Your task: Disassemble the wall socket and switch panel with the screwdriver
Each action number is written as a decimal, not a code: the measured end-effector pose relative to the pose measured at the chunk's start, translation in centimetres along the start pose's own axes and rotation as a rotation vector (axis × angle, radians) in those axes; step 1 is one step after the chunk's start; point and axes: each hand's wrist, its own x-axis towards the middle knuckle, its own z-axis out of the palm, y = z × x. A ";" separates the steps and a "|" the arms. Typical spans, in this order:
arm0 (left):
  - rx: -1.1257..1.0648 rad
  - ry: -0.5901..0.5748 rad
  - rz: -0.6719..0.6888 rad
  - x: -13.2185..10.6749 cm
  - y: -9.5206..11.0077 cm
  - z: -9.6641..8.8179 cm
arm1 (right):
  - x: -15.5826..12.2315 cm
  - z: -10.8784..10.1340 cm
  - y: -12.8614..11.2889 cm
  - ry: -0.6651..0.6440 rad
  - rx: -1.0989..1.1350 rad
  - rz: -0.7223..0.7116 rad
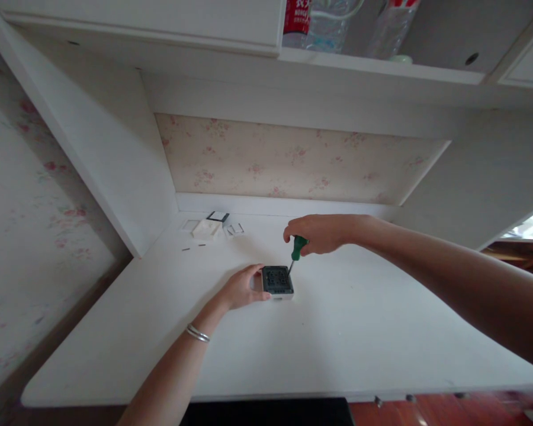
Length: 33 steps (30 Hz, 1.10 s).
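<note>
A small square box (277,280), white at the sides with a dark face that looks like an electrical fitting, lies flat on the white desk. My left hand (244,288) grips its left side between thumb and fingers. Above and to the right, my right hand (317,232) is closed round the green handle of a screwdriver (298,248). The screwdriver leans slightly, and its metal tip meets the right edge of the dark face. Whether a screw sits under the tip is too small to tell.
Toward the back left of the desk (337,337) lie a white square frame (206,229), a dark-edged panel (217,216), thin pale strips (235,229) and two small dark pieces (185,249). Overhead, a shelf (382,66) holds plastic bottles (328,26). A side panel (89,118) stands at left.
</note>
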 end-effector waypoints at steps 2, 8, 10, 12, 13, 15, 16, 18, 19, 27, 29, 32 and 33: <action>-0.005 -0.002 0.006 0.0 0.1 0.0 | 0.2 0.1 0.1 0.032 -0.008 0.074; 0.022 -0.004 0.020 0.0 0.1 -0.1 | 0.5 0.6 0.8 0.049 -0.065 0.108; 0.050 -0.012 0.021 0.0 0.0 -0.2 | 0.5 0.8 0.9 0.086 -0.030 0.030; 0.074 -0.019 0.016 0.1 -0.1 -0.2 | 0.4 0.9 1.0 0.106 0.009 -0.009; 0.081 -0.024 0.015 0.1 -0.1 -0.2 | 0.3 0.9 1.0 0.109 0.019 -0.018; 0.083 -0.027 0.017 0.1 -0.1 -0.2 | 0.2 0.9 0.9 0.111 0.029 -0.025; 0.081 -0.028 0.018 0.1 -0.1 -0.2 | 0.2 0.9 0.8 0.114 0.032 -0.023; 0.074 -0.022 0.015 0.1 -0.1 -0.2 | 0.2 1.0 0.6 0.128 0.042 -0.001; 0.068 -0.018 0.014 0.0 -0.1 -0.2 | 0.3 1.0 0.5 0.136 0.049 0.028; 0.028 -0.014 0.011 0.1 -0.3 0.0 | 1.0 1.1 0.2 0.104 0.116 0.126; 0.029 -0.009 0.021 0.1 -0.4 0.0 | 0.9 1.2 0.2 0.145 0.129 0.020; 0.036 -0.001 0.033 0.0 -0.4 0.0 | 0.6 1.1 0.4 0.139 0.147 -0.078; 0.039 -0.001 0.032 0.0 -0.4 0.0 | 0.5 1.1 0.5 0.115 0.152 -0.093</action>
